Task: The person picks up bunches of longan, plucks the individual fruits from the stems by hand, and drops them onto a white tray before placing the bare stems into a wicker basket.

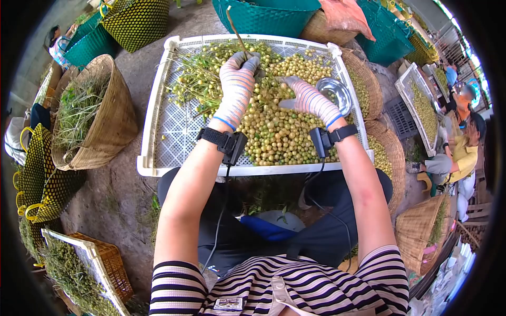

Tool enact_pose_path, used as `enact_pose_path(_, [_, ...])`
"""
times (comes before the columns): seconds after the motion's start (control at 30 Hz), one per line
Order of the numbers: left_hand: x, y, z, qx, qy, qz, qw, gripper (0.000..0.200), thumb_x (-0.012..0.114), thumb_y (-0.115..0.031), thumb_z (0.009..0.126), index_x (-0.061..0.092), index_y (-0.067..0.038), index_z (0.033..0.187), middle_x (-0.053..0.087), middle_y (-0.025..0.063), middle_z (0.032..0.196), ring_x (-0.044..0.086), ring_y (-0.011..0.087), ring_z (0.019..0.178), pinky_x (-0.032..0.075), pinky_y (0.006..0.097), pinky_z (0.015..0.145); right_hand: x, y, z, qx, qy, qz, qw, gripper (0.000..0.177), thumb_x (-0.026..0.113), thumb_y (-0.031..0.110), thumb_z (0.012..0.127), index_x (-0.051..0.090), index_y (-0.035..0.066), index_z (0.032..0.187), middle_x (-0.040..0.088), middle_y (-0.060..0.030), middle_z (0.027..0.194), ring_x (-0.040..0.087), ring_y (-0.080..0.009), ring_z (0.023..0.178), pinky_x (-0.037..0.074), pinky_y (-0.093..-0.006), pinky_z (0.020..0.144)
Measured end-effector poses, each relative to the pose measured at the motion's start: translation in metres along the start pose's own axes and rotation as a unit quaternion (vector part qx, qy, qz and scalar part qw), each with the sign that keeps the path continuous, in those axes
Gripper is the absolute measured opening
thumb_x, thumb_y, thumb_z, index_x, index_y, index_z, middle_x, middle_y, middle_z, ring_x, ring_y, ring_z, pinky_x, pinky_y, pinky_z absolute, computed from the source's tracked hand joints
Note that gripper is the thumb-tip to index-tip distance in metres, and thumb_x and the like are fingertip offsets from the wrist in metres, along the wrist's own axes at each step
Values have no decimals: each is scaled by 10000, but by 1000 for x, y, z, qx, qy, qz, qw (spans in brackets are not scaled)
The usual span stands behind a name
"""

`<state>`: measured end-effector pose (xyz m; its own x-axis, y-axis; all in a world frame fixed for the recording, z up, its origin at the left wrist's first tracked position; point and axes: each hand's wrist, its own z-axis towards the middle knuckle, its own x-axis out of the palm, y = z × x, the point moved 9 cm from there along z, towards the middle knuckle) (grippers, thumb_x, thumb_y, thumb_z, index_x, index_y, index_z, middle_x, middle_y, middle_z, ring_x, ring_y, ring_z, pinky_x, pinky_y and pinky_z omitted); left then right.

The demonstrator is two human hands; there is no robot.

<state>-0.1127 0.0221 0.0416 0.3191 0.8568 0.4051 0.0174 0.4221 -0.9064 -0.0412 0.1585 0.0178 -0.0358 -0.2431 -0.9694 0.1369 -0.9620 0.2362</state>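
1. The left hand (236, 87) has its fingers closed on a brown stick (236, 29). It wears a striped glove with gray fingertips.
2. The stick is long and thin, with a small bend. It sticks up out of the top of the left hand. Its long way runs away from the person, with the free end leaning a bit to the left.
3. That free end shows past the far edge of the tray (176, 142). The low end is hidden by the hand, so I cannot tell where it stops.
4. The right hand (313, 101) is open, with its thumb and fingers apart. It is down by the fruit (276, 129), pointing left, toward the other hand. I cannot tell if it has hold of any fruit.
5. The tray is white, with little holes, and sits in front of the person, by the knees.
6. Loose round fruit, green and tan, lies in the middle and on the right of the tray. Fruit on thin green stems (197, 79) lies on the far left part, next to the left hand.
7. A shiny bowl (345, 97) is in the tray, just right of the right hand.
8. A tall basket (118, 118) with green stalks stands left of the tray. A teal tub (263, 20) is behind the far edge.
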Motion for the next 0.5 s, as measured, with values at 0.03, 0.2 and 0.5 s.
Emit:
enact_pose_path(0.03, [2, -4, 0, -2, 6, -13, 1000, 117, 577, -57, 836, 621, -14, 935, 625, 33, 786, 587, 128, 599, 486, 227, 535, -3, 0, -1, 0, 2, -1, 1000, 612, 674, 303, 756, 436, 20, 1244, 465, -206, 1255, 513, -317, 1075, 429, -342, 897])
enact_pose_path(0.2, [5, -19, 1, 3, 23, -1, 1000, 104, 581, -55, 835, 620, 1, 912, 626, 44, 752, 589, 135, 581, 465, 226, 505, -26, 7, 2, -20, -17, 266, 964, 501, 673, 246, 776, 494, 35, 1193, 551, -149, 1156, 555, -225, 1003, 439, -309, 866])
enact_pose_path(0.5, [-14, -21, 2, -9, -59, -16, 998, 83, 607, -58, 817, 614, 2, 874, 628, 64, 741, 601, 150, 567, 497, 243, 522, 5, -55, -13, 161, -68, 537, 825, 317, 616, 243, 823, 600, 57, 1080, 647, -65, 948, 606, -181, 840, 483, -316, 756])
